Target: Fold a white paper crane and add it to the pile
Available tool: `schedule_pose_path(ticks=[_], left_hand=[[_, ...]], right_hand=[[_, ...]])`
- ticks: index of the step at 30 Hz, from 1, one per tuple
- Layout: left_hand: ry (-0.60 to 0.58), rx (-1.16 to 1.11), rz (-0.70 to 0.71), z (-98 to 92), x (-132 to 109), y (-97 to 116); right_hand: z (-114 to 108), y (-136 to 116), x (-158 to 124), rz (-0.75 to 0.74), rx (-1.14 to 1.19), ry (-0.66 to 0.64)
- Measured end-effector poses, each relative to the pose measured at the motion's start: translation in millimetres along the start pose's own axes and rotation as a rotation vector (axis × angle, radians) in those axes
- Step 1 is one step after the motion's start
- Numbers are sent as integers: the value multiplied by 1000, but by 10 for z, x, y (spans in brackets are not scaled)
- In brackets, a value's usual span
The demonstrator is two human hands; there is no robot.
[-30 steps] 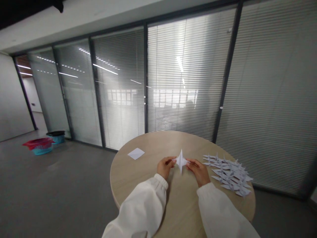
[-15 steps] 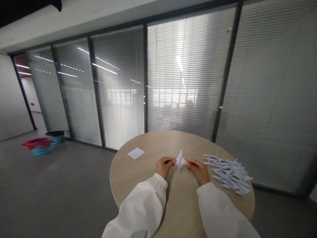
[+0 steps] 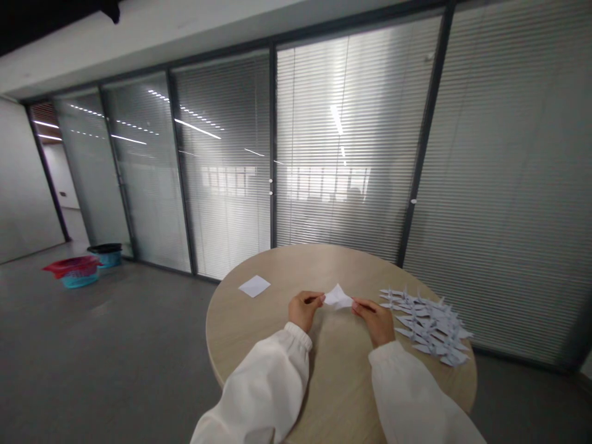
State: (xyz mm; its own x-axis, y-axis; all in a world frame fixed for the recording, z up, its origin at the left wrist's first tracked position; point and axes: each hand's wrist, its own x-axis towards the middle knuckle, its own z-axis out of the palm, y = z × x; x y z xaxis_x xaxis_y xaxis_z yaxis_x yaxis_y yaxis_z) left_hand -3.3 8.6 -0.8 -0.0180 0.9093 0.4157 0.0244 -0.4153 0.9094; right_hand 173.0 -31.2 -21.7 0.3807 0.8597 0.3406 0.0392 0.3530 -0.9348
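Head view, the only view.

Step in hand, as judged: a folded paper is stretched between two pinches and drawn flat. To do it well, the pinches should sit at the outer tips only. The pull should be even on both sides and in line with the centre crease, so that neither flap tears nor the crease skews. Pull slowly and low over the table.

Hands: the left hand is closed in a narrow pinch on the left tip of the folded paper, thumb over forefinger. The right hand pinches the right tip in the same way. Both sleeves are white and come in from the bottom of the frame.

Position: the folded paper lies at lower centre of the frame, directly between the two hands and touching both. It appears to hover just above the tabletop, though contact cannot be told at this size. Its shape is a low, flattened peak.

Surroundings: a pile of paper cranes lies to the right, near the right hand but apart from it. A flat white sheet lies to the left, beyond the left hand and apart from it. Two bins stand on the floor at far left. A glass wall with blinds fills the upper frame.
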Motion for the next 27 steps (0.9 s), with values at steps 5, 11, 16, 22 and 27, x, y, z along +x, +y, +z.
schedule_pose_path(ticks=[5, 11, 16, 22, 27], left_hand=[[39, 0, 8, 6, -21, 75], [-88, -216, -100, 34, 5, 14], [-123, -480, -253, 61, 27, -77], [-135, -638, -364, 61, 21, -68], [-150, -637, -321, 82, -12, -16]], right_hand=[[-4, 9, 12, 12, -36, 9], [31, -50, -11, -61, -41, -29], [50, -161, -65, -181, -78, -97], [48, -276, -121, -181, -101, -94], [48, -282, -124, -197, -101, -26]])
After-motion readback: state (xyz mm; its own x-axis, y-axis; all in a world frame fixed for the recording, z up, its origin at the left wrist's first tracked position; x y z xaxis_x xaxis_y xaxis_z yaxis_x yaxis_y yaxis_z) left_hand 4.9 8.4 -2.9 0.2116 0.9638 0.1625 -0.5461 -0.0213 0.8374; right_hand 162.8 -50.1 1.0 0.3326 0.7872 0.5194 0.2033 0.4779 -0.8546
